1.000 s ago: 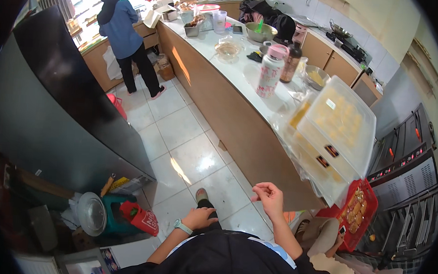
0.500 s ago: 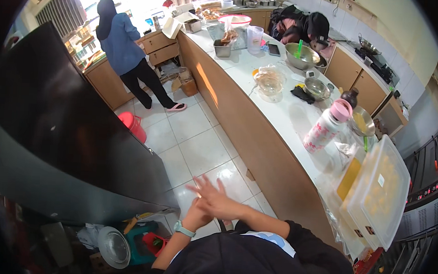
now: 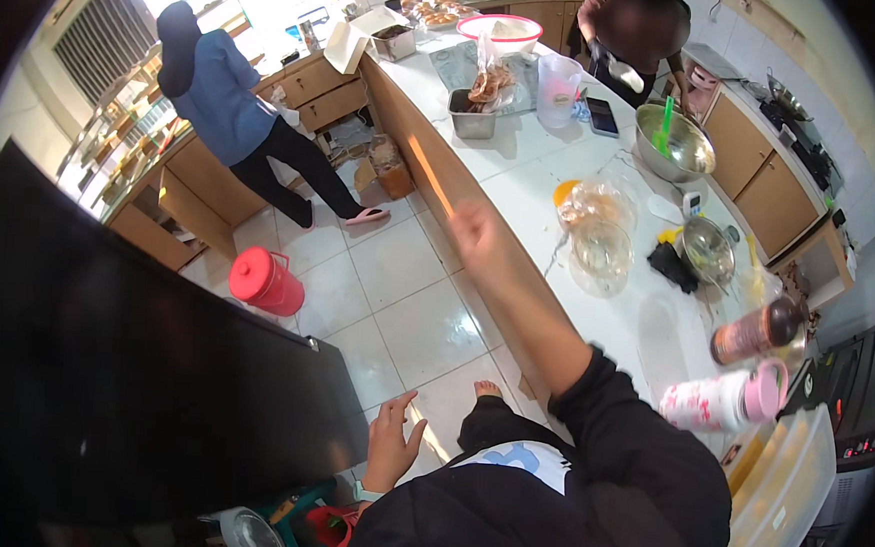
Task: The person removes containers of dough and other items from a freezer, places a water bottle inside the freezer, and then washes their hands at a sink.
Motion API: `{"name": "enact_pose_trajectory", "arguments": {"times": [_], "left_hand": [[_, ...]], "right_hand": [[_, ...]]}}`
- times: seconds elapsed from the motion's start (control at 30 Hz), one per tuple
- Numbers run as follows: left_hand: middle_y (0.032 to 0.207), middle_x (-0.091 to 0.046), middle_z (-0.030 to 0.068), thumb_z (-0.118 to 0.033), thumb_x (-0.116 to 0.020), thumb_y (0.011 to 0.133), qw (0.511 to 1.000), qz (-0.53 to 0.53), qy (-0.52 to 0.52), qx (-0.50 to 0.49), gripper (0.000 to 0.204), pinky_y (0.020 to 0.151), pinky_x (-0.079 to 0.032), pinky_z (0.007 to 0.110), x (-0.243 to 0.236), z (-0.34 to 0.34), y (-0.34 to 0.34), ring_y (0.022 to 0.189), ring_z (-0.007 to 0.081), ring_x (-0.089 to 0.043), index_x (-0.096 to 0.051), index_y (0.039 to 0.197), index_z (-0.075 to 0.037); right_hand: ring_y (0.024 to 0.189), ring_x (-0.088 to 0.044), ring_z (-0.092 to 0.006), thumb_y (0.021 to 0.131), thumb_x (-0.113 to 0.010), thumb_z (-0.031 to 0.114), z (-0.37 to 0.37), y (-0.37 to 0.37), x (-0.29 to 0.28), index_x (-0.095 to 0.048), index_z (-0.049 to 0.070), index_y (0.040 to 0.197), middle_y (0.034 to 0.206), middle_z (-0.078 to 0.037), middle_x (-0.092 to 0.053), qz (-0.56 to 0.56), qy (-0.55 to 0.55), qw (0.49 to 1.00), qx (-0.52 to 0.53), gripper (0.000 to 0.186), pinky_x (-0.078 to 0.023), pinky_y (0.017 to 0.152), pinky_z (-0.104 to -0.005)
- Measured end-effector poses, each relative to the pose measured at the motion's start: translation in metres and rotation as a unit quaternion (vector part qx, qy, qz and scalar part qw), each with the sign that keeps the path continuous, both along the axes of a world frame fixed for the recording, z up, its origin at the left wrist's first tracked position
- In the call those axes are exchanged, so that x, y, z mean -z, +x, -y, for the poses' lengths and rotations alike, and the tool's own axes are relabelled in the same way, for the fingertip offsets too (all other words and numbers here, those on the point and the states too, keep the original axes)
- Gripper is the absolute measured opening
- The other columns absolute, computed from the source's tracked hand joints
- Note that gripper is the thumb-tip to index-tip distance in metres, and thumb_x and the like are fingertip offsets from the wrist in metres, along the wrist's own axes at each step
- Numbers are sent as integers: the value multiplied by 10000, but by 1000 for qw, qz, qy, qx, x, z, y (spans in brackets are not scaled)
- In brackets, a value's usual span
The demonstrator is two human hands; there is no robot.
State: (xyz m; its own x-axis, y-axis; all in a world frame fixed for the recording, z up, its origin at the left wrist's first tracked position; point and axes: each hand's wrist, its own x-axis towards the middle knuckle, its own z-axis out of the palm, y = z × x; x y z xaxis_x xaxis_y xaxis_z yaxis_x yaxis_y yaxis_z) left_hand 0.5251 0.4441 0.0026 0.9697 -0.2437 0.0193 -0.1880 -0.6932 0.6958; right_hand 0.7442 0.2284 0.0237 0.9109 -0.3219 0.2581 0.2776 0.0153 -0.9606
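Note:
My right arm reaches forward along the near edge of the white counter [image 3: 580,317], with my right hand [image 3: 480,236] motion-blurred and its fingers hard to make out. My left hand [image 3: 390,441] is low in front of my body, fingers apart and holding nothing. On the counter nearest my right hand are a clear bowl [image 3: 601,258], a yellow lid [image 3: 566,192] and a crumpled plastic bag [image 3: 592,201]. Farther right are a black cloth [image 3: 671,268], a steel bowl [image 3: 707,250], a brown bottle [image 3: 754,333] and a pink-topped flask [image 3: 700,400].
A dark fridge [image 3: 132,355] fills the left. A red bucket [image 3: 267,283] sits on the tiled floor [image 3: 353,339]. A person in blue [image 3: 228,100] stands at the far left counter, another person [image 3: 637,35] beyond the island, near a large steel bowl [image 3: 665,152]. Stacked plastic boxes [image 3: 780,495] stand right.
I have moved forward along the counter. My hands, together half a second ago, are apart; the right has reached up and forward. The person beyond the island has straightened from bending.

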Motion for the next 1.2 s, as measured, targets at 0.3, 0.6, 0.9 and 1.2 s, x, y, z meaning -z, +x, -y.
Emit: {"name": "enact_pose_trajectory", "arguments": {"times": [0.3,0.6,0.9,1.2], "left_hand": [[1001,-568,105,-221,-609,801,990,-93,53,-89,397,767,-425,376,21,7,85,819,227,-579,-502,1167,-111],[981,-581,115,-209,-609,799,973,-181,76,-120,348,732,-446,363,34,17,128,814,231,-589,-528,1115,-87],[937,-590,125,-204,-606,802,980,-148,60,-115,324,697,-459,363,42,37,149,771,245,-593,-538,1089,-69],[959,-589,116,-240,-594,809,988,-121,96,-29,327,715,-455,373,36,52,168,835,266,-586,-537,1086,-75]], "right_hand": [[1210,-305,-323,496,-834,343,256,253,-7,-235,24,1284,1271,-215,-309,-167,-44,945,277,1040,-289,1007,-386],[1115,-416,-249,439,-889,217,298,326,26,-173,-31,1280,1221,-164,-343,102,-2,971,216,1132,-364,962,-337],[1108,-428,-250,510,-852,235,296,314,1,-277,-25,1230,1182,-158,-391,160,-162,943,245,957,-393,921,-358],[1148,-414,-239,515,-845,182,223,204,-112,-231,39,1301,1223,-144,-392,265,-229,937,6,1008,-384,947,-360]]}}
